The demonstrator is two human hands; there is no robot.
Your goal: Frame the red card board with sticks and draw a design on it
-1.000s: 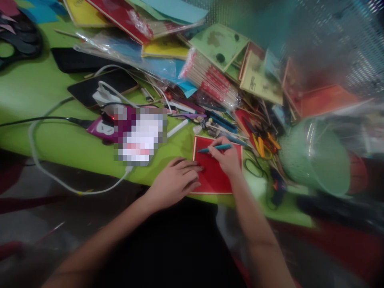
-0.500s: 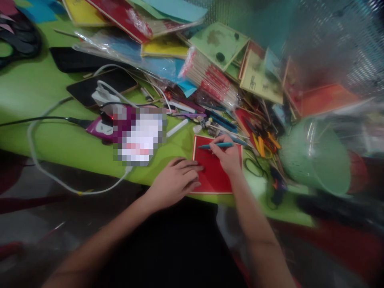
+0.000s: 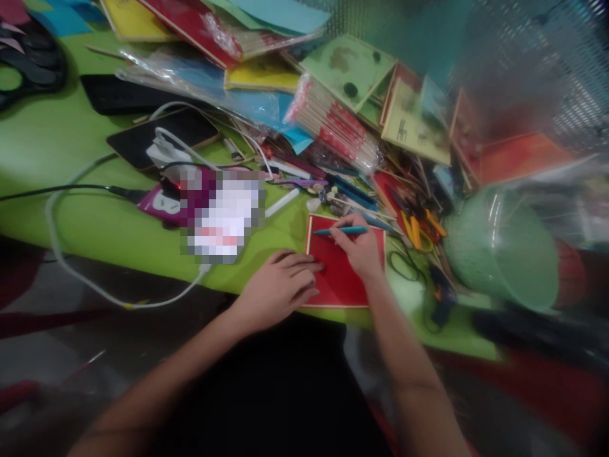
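A red square panel with a pale border (image 3: pixel 340 279) lies at the front edge of the green table. My right hand (image 3: pixel 358 240) is over its upper right part, fingers pinched round a teal pen (image 3: pixel 340 230). The pen is held low and slanted, its tip pointing left near the panel's upper left corner; whether the tip touches cannot be made out. Across the panel's left edge rests my left hand (image 3: pixel 283 285), flat, fingers stretched onto the red surface and holding nothing. A phone with a blurred-out screen (image 3: pixel 226 219) lies to the left of the panel.
Left of the phone sit a purple power strip (image 3: pixel 159 202) and a looping white cable (image 3: pixel 90 289). Behind the panel are bagged wooden sticks (image 3: pixel 337 124), coloured panels and loose tools. Orange-handled scissors (image 3: pixel 416 231), a glue gun (image 3: pixel 440 292) and a green tub (image 3: pixel 504 254) stand to the right.
The teal pen and the fingers of my right hand have shifted very slightly to the left. My left hand stays in place on the panel.
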